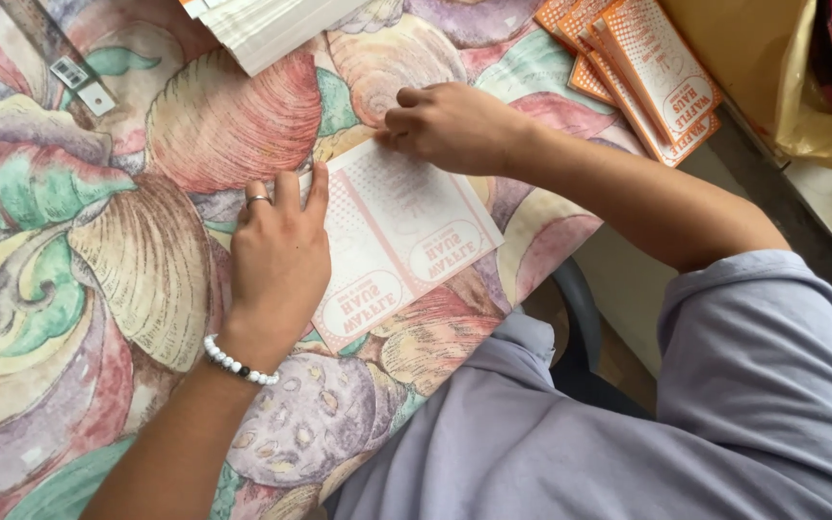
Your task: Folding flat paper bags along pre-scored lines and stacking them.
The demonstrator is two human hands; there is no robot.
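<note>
Patterned cloth in pink, green, cream and purple, printed with big shells and leaves, covers the desk (69, 289) across the whole left and middle of the view. At 3 o'clock the desk ends; beyond its edge lie a pale floor, part of a dark chair, and at 1 o'clock a yellow plastic bag (811, 106).

One flat paper bag (406, 236), white with faint orange print, lies near the centre of the desk, its long side running from 11 o'clock to 5 o'clock.

Two hands work on it. The left hand (279, 255) lies flat at 9 o'clock of the paper bag, fingers together and stretched out, pressing down on its left edge; it wears one ring and, at the wrist, one bracelet (238, 364) of white beads. The right hand (450, 125) sits at 12 o'clock of the paper bag, fingers curled in and tips pinched down on the top edge; whether it grips the paper or only presses it I cannot tell.

At 1 o'clock a fanned stack of orange bags (642, 72) rests on the desk, at least four showing. At 12 o'clock one thick pile of white sheets (272, 29) runs off the top. At 10 o'clock lie two small tags (84, 85).
</note>
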